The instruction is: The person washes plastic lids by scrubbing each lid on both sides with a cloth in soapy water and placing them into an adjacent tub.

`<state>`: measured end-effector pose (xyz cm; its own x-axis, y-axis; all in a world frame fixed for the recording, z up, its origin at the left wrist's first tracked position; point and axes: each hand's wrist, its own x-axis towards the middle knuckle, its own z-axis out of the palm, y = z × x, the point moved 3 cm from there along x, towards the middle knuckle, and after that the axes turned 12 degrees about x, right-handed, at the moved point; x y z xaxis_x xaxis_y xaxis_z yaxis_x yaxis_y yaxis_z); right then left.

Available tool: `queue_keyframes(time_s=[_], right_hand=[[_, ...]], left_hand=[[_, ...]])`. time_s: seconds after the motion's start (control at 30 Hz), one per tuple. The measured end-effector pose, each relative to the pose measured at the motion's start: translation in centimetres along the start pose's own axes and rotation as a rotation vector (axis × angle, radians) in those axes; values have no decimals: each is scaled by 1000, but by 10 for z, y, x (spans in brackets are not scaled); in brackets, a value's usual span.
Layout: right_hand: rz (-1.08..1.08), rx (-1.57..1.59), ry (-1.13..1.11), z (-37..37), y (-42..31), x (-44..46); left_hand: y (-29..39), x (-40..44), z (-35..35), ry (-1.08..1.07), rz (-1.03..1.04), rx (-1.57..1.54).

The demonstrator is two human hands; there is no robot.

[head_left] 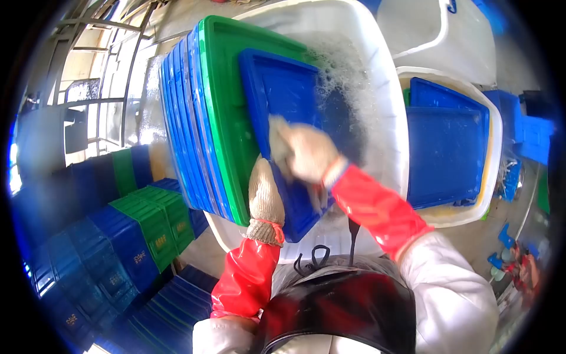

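Note:
A blue plastic lid [292, 97] with a raised rim leans in a white tub [394, 118] of foamy water. My left hand [265, 194], in a knit glove, is closed on the lid's near left edge. My right hand [311, 152], also gloved and slightly blurred, is pressed over the lid's face with a pale cloth [278, 141] bunched in its fingers. Behind the blue lid stands a larger green lid [227, 82], the front one of a tilted stack of blue lids [187, 130].
Right of the tub, a second white tub [494, 171] holds blue lids [445, 156] in liquid. Blue and green crates [121, 236] are piled at the left, with more stacked blue pieces [177, 304] below. A large white container [466, 47] stands at the upper right.

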<state>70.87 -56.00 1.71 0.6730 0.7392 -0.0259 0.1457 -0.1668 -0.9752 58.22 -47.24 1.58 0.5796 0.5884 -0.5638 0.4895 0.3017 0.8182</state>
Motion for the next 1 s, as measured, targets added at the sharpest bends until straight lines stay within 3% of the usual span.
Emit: queue_keyframes(time_s=[0.1,0.17,0.27,0.3,0.33,0.4,0.47,0.5,0.53,0.57,0.63,0.67,0.73,0.77,0.8,0.87,0.9,0.93,0.97,1.0], right_hand=[[59,-106,-77,-32,10,90],[127,-212,46,-44,27,125],[127,-253,306,-40,80,103],[48,-241,300,-39,93,76],[-30,-231,292,-39,106,50],[362,-145,186,-19,167,-6],[476,-146,65,-14,147,-56],[465,-161,70,-5,144,-75],[354,-29,142,6,145,-90],[239,103,206,8,143,-95],[272,151,207,-4,84,-82],[326,215,211,-5,42,-77],[49,284,239,-15,-27,-51],[96,477,152,-16,-66,-40],[-348,253,261,-8,-76,-26],[-344,373,102,9,-115,-7],[-344,460,17,20,-126,1],[-357,457,-4,23,-128,7],[-334,314,-49,29,-126,15],[-308,172,-89,35,-120,23]], left_hand=[[-9,3,-4,-130,-82,-63],[5,-1,1,-149,-133,-94],[-8,11,2,-170,-190,-143],[-13,21,6,-172,-189,-173],[17,18,20,-160,-6,-42],[66,17,42,-99,248,192],[93,15,52,-75,331,276],[105,15,54,-65,325,496],[113,12,55,-51,323,715],[103,14,52,36,486,827],[91,-17,44,41,630,918],[82,-36,31,55,588,1002],[74,-73,7,42,607,915],[73,-90,-7,61,618,899],[74,-104,-22,106,572,875],[84,-132,-56,163,568,791],[86,-144,-79,142,473,681],[84,-158,-102,165,547,589],[88,-178,-125,157,436,478],[94,-199,-142,213,501,448]])
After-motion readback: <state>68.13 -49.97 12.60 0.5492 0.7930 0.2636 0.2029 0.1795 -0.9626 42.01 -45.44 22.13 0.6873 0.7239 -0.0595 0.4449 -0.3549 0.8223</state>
